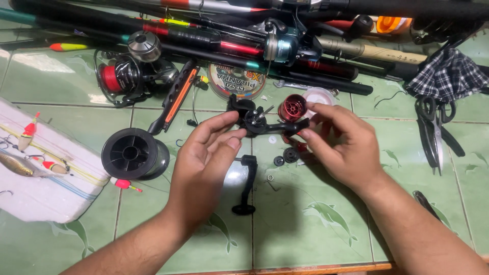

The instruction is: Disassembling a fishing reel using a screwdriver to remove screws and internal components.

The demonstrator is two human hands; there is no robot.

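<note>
The floor [305,214] was green glazed tile with a leaf pattern, and it served as the work surface. Across the far side, at twelve o'clock from the hands, lay a heap of fishing rods [244,30] with reels still mounted. At nine o'clock sat a white foam slab [46,198] carrying floats and lures, and just inside it a black line spool [131,153] lay flat. At three o'clock a pair of black scissors [433,127] lay beside a checked cloth [448,74]. Between the two hands, held above the tiles, was the black reel body [257,119], its long axis running roughly from ten o'clock to four o'clock, with a red spool [292,108] at its two o'clock end. The right hand [346,147] was the one that carried it, fingers curled narrowly and pinching the reel's foot at its nine o'clock side. The left hand [209,153] stood half open, thumb and forefinger apart, their tips touching or just short of the body at its two o'clock; I could not tell which. Below, at six o'clock from the reel, a detached black crank handle [247,186] lay on the tile, with a few small black washers [286,157] near it.
</note>
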